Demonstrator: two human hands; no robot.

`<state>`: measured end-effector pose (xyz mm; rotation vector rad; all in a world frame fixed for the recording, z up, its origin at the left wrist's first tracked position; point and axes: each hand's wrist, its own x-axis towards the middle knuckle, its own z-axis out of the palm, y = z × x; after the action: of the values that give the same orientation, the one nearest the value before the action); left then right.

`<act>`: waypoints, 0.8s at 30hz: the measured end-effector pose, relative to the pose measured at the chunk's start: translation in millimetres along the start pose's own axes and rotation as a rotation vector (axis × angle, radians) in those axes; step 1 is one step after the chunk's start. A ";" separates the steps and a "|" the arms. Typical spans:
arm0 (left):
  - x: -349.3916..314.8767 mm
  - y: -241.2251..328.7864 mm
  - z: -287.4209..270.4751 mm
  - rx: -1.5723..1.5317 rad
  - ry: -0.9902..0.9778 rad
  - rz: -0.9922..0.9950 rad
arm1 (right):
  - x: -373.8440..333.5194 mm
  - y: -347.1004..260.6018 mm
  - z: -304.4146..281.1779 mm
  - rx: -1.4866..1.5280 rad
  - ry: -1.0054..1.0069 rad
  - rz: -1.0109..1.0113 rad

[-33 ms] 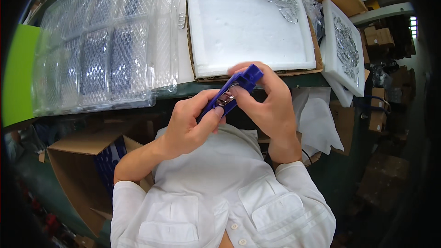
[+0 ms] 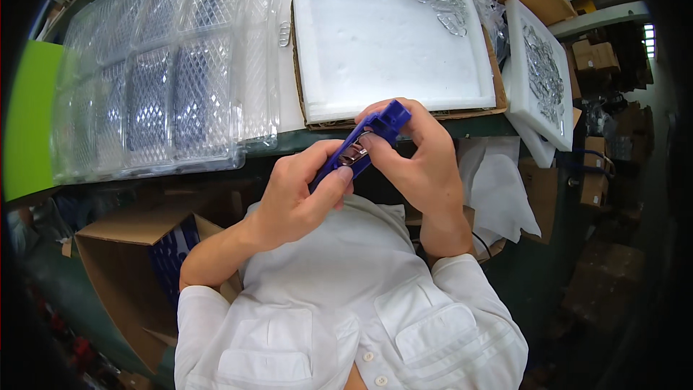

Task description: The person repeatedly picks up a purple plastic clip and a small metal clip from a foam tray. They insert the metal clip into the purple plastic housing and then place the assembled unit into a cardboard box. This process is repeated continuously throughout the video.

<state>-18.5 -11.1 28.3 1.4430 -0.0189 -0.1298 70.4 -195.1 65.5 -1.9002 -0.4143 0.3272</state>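
I watch a long blue plastic piece with shiny metal inside [image 2: 388, 124], held before the white shirt [image 2: 310, 267] — left hand [image 2: 294, 193] clamped on its lower end, right hand [image 2: 426, 170] on its upper, fingers [image 2: 382, 153] partly blocking my view | ahead: shallow white foam tray [image 2: 375, 43], clear lattice-patterned plastic trays [image 2: 151, 65] | lower left: open brown cardboard box [image 2: 115, 274]

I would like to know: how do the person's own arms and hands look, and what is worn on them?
The left hand and right hand are without gloves; I see no ring or watch. The forearms are uncovered. Short, plain white fabric sleeves belong to a white shirt with flapped chest pockets and small, pale round buttons.
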 end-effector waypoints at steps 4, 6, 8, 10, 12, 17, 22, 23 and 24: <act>7.4 8.9 3.1 0.094 0.012 -0.088 | -1.0 17.7 4.2 0.064 0.017 -0.064; 11.2 8.1 4.9 0.123 0.019 -0.111 | -4.9 19.7 13.2 0.104 0.088 -0.098; 11.2 2.0 7.4 0.113 0.039 -0.143 | -6.8 23.5 18.2 0.075 0.108 -0.097; 11.4 -5.5 8.0 0.116 0.051 -0.154 | -7.3 26.4 19.5 -0.001 0.116 -0.104; 13.4 -8.8 8.3 0.147 0.059 -0.161 | -6.4 27.1 18.2 -0.123 0.110 -0.119; 19.9 8.9 2.7 0.155 -0.027 -0.262 | 4.2 31.4 11.5 0.109 0.062 -0.023; -5.0 33.0 -16.9 -0.100 -0.243 -0.188 | -8.9 35.7 -1.7 0.584 0.002 -0.154; -9.1 37.5 -19.3 -0.073 -0.236 -0.200 | -12.0 41.2 -4.4 0.635 -0.005 -0.248; -8.8 38.0 -20.4 0.134 -0.216 0.007 | -16.8 42.4 -6.7 0.653 -0.005 -0.281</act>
<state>-22.5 14.5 63.9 1.5565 -0.2131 -0.2830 63.5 -222.0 28.7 -1.1878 -0.4992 0.2403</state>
